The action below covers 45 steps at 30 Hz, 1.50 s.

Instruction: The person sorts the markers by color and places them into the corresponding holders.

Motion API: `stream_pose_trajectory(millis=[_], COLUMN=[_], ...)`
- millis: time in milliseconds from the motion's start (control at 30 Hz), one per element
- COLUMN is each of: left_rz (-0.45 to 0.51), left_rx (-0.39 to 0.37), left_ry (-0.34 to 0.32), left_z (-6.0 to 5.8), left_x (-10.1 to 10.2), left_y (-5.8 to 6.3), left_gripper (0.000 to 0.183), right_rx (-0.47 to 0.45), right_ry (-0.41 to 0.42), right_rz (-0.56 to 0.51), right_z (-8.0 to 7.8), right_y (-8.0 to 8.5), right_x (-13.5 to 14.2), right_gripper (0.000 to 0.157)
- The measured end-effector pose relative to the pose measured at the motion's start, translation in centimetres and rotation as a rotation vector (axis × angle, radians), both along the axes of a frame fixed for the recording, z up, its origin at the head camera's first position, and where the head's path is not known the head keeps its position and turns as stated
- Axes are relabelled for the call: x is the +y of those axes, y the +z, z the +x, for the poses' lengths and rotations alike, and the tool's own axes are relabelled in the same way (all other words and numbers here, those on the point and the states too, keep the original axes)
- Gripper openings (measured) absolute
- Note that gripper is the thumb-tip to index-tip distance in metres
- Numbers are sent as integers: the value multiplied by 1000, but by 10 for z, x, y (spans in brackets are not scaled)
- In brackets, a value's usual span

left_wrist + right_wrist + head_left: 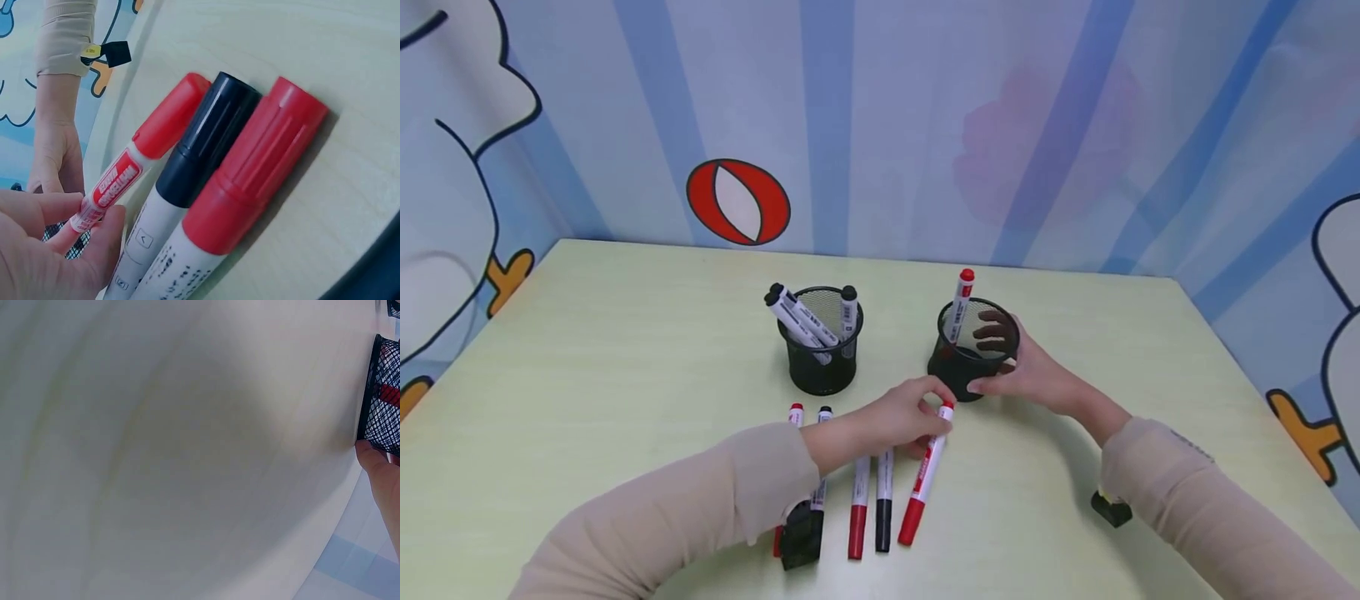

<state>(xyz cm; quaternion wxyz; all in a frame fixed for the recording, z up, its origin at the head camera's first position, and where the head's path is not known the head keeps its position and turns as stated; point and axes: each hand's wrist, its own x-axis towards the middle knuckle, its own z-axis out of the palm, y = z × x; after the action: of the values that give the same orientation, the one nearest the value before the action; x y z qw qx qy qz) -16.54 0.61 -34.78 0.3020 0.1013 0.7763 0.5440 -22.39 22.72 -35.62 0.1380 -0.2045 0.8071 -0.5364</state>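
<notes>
My left hand [910, 414] pinches a red marker [928, 475] near its upper end, the red cap pointing toward me. In the left wrist view, thumb and fingers grip the white barrel of that marker [115, 178], beside a black-capped marker [209, 137] and another red-capped marker [256, 169]. My right hand [1026, 371] holds the right black mesh pen cup [958, 367] around its side, fingers behind and thumb in front. One red-ended marker [958, 308] stands inside that cup. The right wrist view shows the mesh cup [384, 400] with a finger at its base.
A second mesh pen cup [822, 375] stands to the left, holding several black-capped markers [805, 321]. Under my left forearm lie a red marker [857, 529], a black marker [883, 525] and two more, partly covered by the sleeve and a black wrist device [802, 533].
</notes>
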Motion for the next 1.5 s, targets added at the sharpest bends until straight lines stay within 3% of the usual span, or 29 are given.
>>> stream_pose_trajectory(millis=[233, 600, 1100, 1500], left_rz=[46, 124, 191, 278], left_rx=[-31, -10, 39, 115], left_ry=[51, 61, 86, 125], left_z=[-2, -2, 2, -3], left_x=[0, -1, -3, 1], left_y=[3, 19, 51, 76], left_gripper=[31, 33, 34, 37], right_rx=[-10, -8, 5, -11], right_ry=[2, 8, 21, 47], right_rz=[-1, -15, -4, -10], right_z=[-1, 0, -1, -1], right_y=[1, 1, 0, -1], right_x=[-1, 0, 0, 1], right_gripper=[89, 90, 90, 86])
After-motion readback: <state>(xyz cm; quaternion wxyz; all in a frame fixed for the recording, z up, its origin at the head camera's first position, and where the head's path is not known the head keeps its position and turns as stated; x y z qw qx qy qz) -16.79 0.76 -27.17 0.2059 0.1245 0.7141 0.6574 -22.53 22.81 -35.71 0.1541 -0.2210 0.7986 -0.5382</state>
